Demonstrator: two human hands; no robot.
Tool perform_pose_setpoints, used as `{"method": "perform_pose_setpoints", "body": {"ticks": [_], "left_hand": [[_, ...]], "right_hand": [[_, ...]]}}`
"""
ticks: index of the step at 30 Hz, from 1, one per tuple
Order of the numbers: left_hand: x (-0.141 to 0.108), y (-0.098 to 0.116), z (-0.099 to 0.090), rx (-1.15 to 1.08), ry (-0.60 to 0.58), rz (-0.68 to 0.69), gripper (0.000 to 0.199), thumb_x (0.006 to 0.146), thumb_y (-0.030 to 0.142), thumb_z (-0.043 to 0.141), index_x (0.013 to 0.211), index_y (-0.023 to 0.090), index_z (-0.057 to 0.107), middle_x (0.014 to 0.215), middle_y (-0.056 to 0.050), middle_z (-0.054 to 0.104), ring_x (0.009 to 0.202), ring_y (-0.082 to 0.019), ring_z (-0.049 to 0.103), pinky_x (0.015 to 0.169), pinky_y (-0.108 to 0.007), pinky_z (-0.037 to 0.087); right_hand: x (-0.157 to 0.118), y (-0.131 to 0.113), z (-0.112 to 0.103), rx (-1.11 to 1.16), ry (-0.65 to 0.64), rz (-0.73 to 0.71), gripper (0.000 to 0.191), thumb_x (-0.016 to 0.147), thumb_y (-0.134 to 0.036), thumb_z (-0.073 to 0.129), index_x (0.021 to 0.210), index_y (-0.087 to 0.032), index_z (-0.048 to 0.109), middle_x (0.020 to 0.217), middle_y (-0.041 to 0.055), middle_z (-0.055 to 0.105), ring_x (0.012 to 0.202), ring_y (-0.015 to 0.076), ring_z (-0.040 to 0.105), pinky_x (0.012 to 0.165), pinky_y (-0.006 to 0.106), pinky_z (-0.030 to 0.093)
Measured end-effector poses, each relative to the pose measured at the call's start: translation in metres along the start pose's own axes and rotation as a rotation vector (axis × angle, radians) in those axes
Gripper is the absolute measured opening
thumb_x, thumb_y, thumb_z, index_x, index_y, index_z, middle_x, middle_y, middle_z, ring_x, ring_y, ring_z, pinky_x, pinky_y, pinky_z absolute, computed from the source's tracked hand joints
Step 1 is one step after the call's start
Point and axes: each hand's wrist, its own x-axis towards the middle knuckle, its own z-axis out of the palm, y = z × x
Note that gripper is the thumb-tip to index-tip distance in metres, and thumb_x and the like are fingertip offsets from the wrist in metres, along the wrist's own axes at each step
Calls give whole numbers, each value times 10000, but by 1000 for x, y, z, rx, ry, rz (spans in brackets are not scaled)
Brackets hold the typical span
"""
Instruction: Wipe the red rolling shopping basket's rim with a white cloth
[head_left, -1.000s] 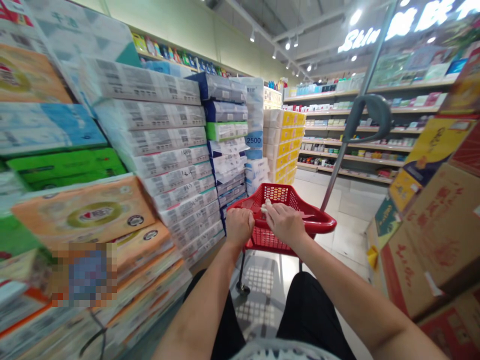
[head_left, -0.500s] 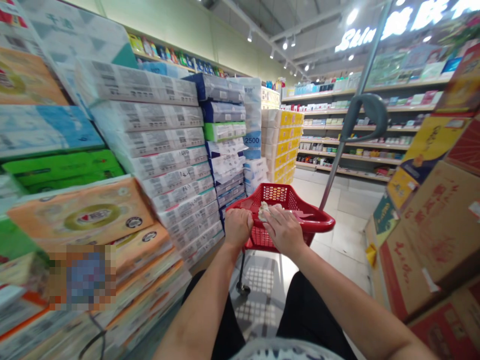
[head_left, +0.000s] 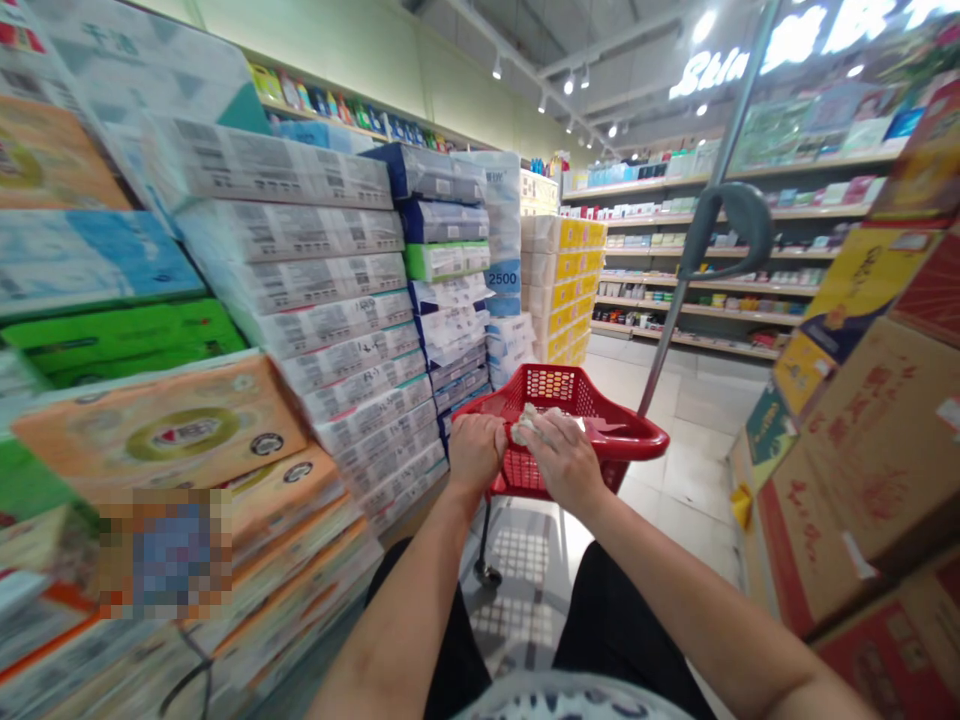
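A red plastic shopping cart (head_left: 637, 445) with a perforated basket stands right in front of me. My left hand (head_left: 478, 450) is closed round the left part of its near rim. Beside it, my right hand (head_left: 562, 452) presses a crumpled whitish cloth (head_left: 525, 424) onto the same rim, fingers bent over it. Part of the cloth is hidden beneath the fingers. At the cart's right side rises a metal pole with a grey looped handle (head_left: 729, 232).
Stacked tissue packs (head_left: 300, 240) line the left, with orange packs (head_left: 172, 425) close by. Cardboard cartons (head_left: 862, 440) are piled on the right. Shelves of small goods (head_left: 697, 255) stand at the back, beyond the pale tiled floor (head_left: 660, 520).
My right hand has slid slightly left along the rim with the cloth, and its fingers are more bent. The left hand keeps its grip. The view has barely shifted.
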Motion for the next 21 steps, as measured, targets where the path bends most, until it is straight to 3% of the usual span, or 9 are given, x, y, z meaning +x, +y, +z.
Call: {"method": "perform_pose_setpoints", "body": {"ticks": [5,10,15,21], "left_hand": [[1,1,-1,18,-14,-2,285,941,269,359,891,220,635,871,-50,665,883,-214,549,867,-392,340],[3,2,-2,42,-33,-6,292,941,259,356,824,218,620,824,-50,652,842,-216,532,838,-384,342],[2,2,-2,43,-31,4,287,942,261,356,844,219,622,828,-51,645,850,-216,532,843,-383,340],[3,1,1,43,-17,14,265,935,258,382,840,212,625,828,-46,648,846,-214,532,841,-384,343]], "right_hand": [[-14,-5,2,-25,-2,-88,471,929,-139,416,1374,-288,448,1400,-5,485,1341,202,365,1130,405,267],[-8,-8,0,-33,-68,-20,475,917,-152,424,1376,-274,450,1432,8,444,1353,220,349,1136,417,251],[-15,-5,6,-46,-65,-79,534,907,-119,390,1422,-260,375,1456,19,411,1390,220,280,1133,413,247],[-6,2,-3,-21,-100,-38,501,902,-119,425,1391,-229,431,1433,58,441,1349,220,354,1124,408,281]]}}
